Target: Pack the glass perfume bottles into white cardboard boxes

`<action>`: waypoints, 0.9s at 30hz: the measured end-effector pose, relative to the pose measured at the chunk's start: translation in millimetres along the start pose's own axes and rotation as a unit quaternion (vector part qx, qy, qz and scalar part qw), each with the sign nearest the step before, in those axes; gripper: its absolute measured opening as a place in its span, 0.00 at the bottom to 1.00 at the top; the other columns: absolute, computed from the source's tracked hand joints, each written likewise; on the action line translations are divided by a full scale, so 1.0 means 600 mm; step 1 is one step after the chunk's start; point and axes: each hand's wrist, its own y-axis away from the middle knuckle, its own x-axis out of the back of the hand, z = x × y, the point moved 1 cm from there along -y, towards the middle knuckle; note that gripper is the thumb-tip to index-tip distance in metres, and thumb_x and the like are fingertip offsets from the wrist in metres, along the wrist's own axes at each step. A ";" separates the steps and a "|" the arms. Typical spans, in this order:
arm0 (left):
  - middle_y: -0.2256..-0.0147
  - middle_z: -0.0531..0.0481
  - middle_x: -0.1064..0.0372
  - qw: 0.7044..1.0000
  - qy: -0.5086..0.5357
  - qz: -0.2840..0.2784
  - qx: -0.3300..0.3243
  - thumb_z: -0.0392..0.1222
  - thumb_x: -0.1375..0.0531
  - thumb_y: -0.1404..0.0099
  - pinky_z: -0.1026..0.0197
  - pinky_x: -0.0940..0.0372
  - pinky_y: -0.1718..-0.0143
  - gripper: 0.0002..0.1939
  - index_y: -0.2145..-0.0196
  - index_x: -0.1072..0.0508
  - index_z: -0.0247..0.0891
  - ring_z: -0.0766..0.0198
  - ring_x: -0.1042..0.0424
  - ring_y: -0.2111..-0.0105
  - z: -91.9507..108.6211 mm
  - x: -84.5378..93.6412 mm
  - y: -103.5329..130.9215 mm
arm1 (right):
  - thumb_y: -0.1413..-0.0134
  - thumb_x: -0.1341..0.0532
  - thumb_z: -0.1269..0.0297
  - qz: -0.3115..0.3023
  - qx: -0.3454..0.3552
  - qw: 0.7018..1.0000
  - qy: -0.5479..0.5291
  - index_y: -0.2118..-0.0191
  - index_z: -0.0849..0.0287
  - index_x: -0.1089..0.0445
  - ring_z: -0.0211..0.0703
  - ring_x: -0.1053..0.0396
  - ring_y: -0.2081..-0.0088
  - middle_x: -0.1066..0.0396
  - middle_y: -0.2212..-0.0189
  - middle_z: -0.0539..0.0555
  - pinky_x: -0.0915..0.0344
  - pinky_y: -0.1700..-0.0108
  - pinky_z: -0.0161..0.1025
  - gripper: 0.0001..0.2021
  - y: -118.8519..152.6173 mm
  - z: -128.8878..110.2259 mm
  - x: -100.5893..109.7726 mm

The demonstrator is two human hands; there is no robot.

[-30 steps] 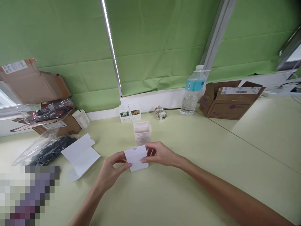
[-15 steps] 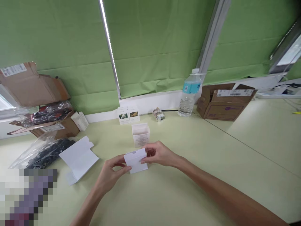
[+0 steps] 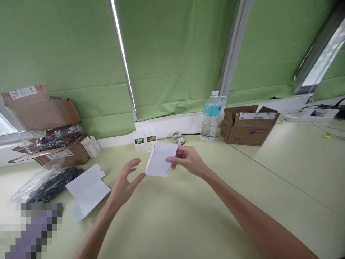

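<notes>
Right hand [image 3: 188, 162] pinching white card [image 3: 161, 164] at right edge; left hand [image 3: 125, 183] spread, fingertips near card's lower corner; card looks light, thin, bendy, best held by edges

A pixelated patch [image 3: 29, 230] blurs the table's [image 3: 188, 223] near-left corner.

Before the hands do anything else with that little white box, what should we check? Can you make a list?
1. Right hand grips the small white box firmly: ok, fingers pinch its right edge.
2. Left hand supports the box: not ok, it is open, at most brushing the lower corner.
3. Box is off the table: ok, lifted.
4. Box flaps shut: cannot tell, only a flat side shows.
5. Water bottle is away from the hands: ok, standing by the wall.
6. Flat white carton is out of the way: ok, lying to the left.
</notes>
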 end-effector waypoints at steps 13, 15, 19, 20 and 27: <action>0.54 0.43 0.27 0.986 0.149 -0.058 0.044 0.43 0.37 0.43 0.48 0.34 0.51 0.22 0.51 0.33 0.38 0.52 0.28 0.53 -0.005 -0.081 -0.086 | 0.57 0.32 0.53 0.061 0.032 0.998 -0.008 0.63 0.60 0.26 0.35 0.35 0.76 0.29 0.74 0.51 0.36 0.75 0.34 0.18 -0.076 0.023 0.035; 0.54 0.43 0.27 0.982 0.175 -0.046 0.050 0.43 0.36 0.44 0.49 0.34 0.52 0.21 0.53 0.33 0.37 0.52 0.27 0.54 -0.010 -0.081 -0.084 | 0.57 0.32 0.52 0.055 0.031 0.998 -0.004 0.61 0.60 0.26 0.35 0.35 0.76 0.28 0.73 0.51 0.36 0.76 0.34 0.19 -0.077 0.029 0.035; 0.56 0.42 0.26 0.977 0.196 -0.038 0.072 0.45 0.35 0.45 0.51 0.33 0.56 0.20 0.57 0.33 0.37 0.53 0.26 0.57 -0.020 -0.080 -0.079 | 0.58 0.32 0.52 0.054 0.033 0.998 0.021 0.61 0.59 0.26 0.36 0.34 0.75 0.27 0.72 0.52 0.36 0.76 0.34 0.20 -0.077 0.033 0.038; 0.57 0.43 0.26 0.977 0.199 -0.037 0.075 0.45 0.35 0.45 0.52 0.32 0.57 0.20 0.57 0.33 0.37 0.54 0.26 0.58 -0.021 -0.081 -0.078 | 0.58 0.32 0.52 0.056 0.036 0.997 0.027 0.61 0.59 0.26 0.36 0.34 0.75 0.27 0.71 0.52 0.36 0.76 0.34 0.19 -0.077 0.033 0.039; 0.58 0.44 0.26 0.977 0.198 -0.029 0.068 0.45 0.35 0.45 0.53 0.33 0.56 0.20 0.58 0.36 0.39 0.57 0.25 0.59 -0.024 -0.084 -0.076 | 0.56 0.33 0.53 0.021 0.039 0.997 0.063 0.60 0.61 0.27 0.37 0.33 0.73 0.26 0.68 0.55 0.35 0.75 0.34 0.19 -0.078 0.035 0.043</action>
